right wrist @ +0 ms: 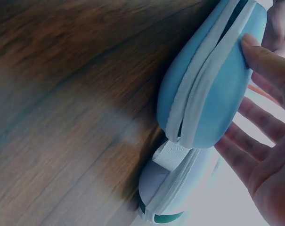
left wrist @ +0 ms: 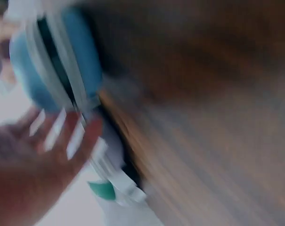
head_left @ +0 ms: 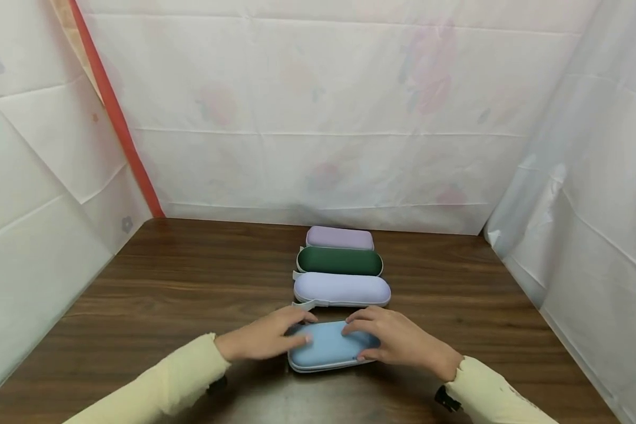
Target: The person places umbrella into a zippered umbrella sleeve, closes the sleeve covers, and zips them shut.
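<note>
A light blue zip glasses case lies on the table close to me. My left hand is at its left end, with the thumb on the lid. At the right end, my right hand touches the lid with thumb and fingertips. In the right wrist view, the blue case shows a dark gap along its white zip edge, and the right thumb presses near that edge. The left wrist view is blurred; left fingers spread beside the end of the case.
Beyond the blue case lie a lavender case, a dark green case and a mauve case, in a row going back. They rest on a dark wood table. White patterned sheets hang behind and at both sides.
</note>
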Motion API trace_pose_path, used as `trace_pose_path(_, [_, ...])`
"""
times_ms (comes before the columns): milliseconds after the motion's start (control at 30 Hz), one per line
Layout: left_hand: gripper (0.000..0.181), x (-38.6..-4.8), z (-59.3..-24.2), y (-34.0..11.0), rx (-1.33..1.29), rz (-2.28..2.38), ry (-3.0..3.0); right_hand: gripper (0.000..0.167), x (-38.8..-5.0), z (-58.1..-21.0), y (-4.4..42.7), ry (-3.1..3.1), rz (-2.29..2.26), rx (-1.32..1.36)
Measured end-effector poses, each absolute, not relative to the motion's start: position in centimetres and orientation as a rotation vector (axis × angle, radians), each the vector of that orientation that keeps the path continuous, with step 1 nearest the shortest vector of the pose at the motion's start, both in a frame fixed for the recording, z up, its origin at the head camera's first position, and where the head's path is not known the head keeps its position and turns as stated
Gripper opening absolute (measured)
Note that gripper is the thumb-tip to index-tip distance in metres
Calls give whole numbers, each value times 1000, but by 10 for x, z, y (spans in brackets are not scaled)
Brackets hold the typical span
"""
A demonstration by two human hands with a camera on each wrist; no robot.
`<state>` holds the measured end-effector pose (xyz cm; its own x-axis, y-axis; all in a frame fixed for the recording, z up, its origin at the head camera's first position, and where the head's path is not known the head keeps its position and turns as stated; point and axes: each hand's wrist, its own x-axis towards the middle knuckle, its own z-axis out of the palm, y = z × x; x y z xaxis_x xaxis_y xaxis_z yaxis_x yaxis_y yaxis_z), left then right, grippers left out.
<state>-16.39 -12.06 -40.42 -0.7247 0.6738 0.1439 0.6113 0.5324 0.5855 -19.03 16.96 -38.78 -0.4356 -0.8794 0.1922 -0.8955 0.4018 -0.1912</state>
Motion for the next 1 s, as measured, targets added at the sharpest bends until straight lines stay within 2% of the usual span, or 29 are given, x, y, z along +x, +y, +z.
trace_pose_path(67, [31, -176, -404, -123, 1135, 1034, 2520, 45, -191, -388, 170, -2577, 399, 1641])
trace_pose_path(200, [39, -195, -403, -122, 1199, 1024, 2375, 46, -192, -389, 170, -2565, 397, 1649])
trace_pose_path(333, [39, -205, -401, -120, 1215, 876, 2349, 45, -192, -390, 169, -2557, 401, 1664])
trace_pose_path(533, [37, -205, -394, -123, 1172, 750, 2351, 45, -190, -390, 167, -2553, 402, 1670])
trace_pose_path(1000, [18, -195, -391, -132, 1089, 626, 2521, 45, -192, -389, 170, -2582, 363, 1668])
